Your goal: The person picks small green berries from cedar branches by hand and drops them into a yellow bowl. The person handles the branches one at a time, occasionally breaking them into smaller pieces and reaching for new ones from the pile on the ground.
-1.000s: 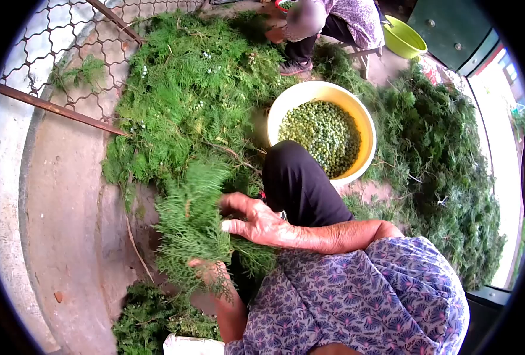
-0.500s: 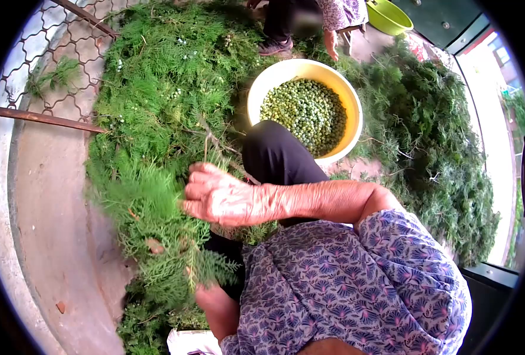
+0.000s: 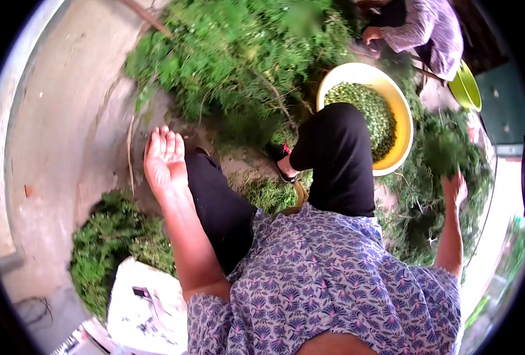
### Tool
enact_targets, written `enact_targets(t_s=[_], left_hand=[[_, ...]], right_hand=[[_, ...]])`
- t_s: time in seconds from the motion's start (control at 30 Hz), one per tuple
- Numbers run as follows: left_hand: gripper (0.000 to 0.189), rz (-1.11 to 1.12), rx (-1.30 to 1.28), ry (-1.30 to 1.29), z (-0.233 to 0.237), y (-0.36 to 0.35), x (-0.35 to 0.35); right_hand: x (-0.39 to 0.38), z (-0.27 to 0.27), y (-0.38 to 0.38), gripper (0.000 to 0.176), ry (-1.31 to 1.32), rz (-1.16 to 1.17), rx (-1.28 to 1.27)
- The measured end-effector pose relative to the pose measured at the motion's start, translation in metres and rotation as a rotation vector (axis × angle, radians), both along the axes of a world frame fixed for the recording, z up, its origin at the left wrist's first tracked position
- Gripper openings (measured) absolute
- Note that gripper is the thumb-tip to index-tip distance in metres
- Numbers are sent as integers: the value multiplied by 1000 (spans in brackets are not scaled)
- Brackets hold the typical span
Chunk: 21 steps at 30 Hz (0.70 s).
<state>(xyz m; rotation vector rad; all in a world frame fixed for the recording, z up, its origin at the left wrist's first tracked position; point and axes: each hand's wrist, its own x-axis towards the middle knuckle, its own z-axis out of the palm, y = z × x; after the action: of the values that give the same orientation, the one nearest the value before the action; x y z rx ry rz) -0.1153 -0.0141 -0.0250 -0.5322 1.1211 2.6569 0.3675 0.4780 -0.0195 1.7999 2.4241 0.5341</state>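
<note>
My left hand (image 3: 166,158) is held up, palm showing, above the bare floor on the left, fingers stretched out and nothing in it. On the far right, my right hand (image 3: 454,188) reaches out over a heap of cut greenery. A blurred green evergreen branch (image 3: 446,151) sticks out from its closed fingers, partly merging with the foliage behind. Between my arms, beyond my raised knee, stands a yellow tub (image 3: 403,145) holding many small green berries (image 3: 366,106).
A large pile of evergreen branches (image 3: 227,65) lies ahead. Another heap (image 3: 105,248) is at lower left beside a white sack (image 3: 147,307). A co-worker in a patterned top (image 3: 419,29) sits at upper right near a green basin (image 3: 466,87).
My right hand has swung from the left pile far to the right with the greenery. My left hand, earlier low among foliage, is now raised and free. The view has shifted.
</note>
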Motion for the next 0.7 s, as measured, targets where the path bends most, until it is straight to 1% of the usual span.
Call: enact_targets(t_s=[0.07, 0.1, 0.13, 0.17, 0.2, 0.23, 0.27, 0.3, 0.33, 0.37, 0.4, 0.43, 0.47, 0.5, 0.53, 0.57, 0.6, 0.63, 0.67, 0.7], left_hand=[[15, 47, 16, -1, -9, -6, -13], [15, 97, -29, -1, -3, 1, -15], [15, -94, 139, 154, -24, -10, -23], [16, -61, 88, 206, -32, -3, -26], [14, -177, 105, 237, -47, -8, -27], [13, -10, -20, 109, -44, 5, -17], [13, -37, -86, 29, -46, 8, -14], [16, -62, -120, 71, -44, 12, -8], [16, -98, -103, 103, -44, 16, -7], [13, -97, -139, 107, -41, 23, -6], [11, -153, -158, 92, -36, 24, -3], [10, -193, -169, 102, -38, 26, -2], [10, -232, -181, 110, -40, 25, 0], [10, -252, -236, 95, -38, 24, 2], [10, -277, -289, 82, -36, 22, 3], [15, -298, -265, 92, -39, 16, 2], [13, -238, -179, 94, -36, 9, 1], [12, -145, -136, 121, -35, 0, 0], [11, -57, -87, 145, -36, -10, -2], [11, -20, -7, 186, -43, -27, -6]], right_hand=[[64, -24, 25, 55, -165, -175, 53], [64, -23, 25, 52, -110, -211, -22], [55, -25, 28, 50, -55, -238, -105], [44, -35, 34, 46, -21, -137, -86], [32, -50, 44, 42, 20, -33, -71], [19, -68, 68, 32, 100, 120, -218], [-17, -79, 66, 32, 104, 171, -238], [-60, -80, 49, 28, 259, 293, -308], [-98, -78, 31, 25, 410, 404, -377], [-135, -79, 22, 25, 356, 401, -478], [-164, -85, 9, 27, 482, 546, -479], [-197, -79, -13, 30, 486, 596, -538], [-227, -70, -39, 29, 536, 585, -612], [-245, -78, -40, 29, 453, 627, -631], [-265, -72, -64, 30, 505, 654, -669], [-280, -72, -75, 30, 501, 687, -731], [-287, -101, -57, 30, 494, 795, -722], [-301, -82, -88, 28, 480, 731, -780], [-305, -86, -94, 27, 484, 804, -754], [-308, -81, -107, 26, 536, 801, -820]])
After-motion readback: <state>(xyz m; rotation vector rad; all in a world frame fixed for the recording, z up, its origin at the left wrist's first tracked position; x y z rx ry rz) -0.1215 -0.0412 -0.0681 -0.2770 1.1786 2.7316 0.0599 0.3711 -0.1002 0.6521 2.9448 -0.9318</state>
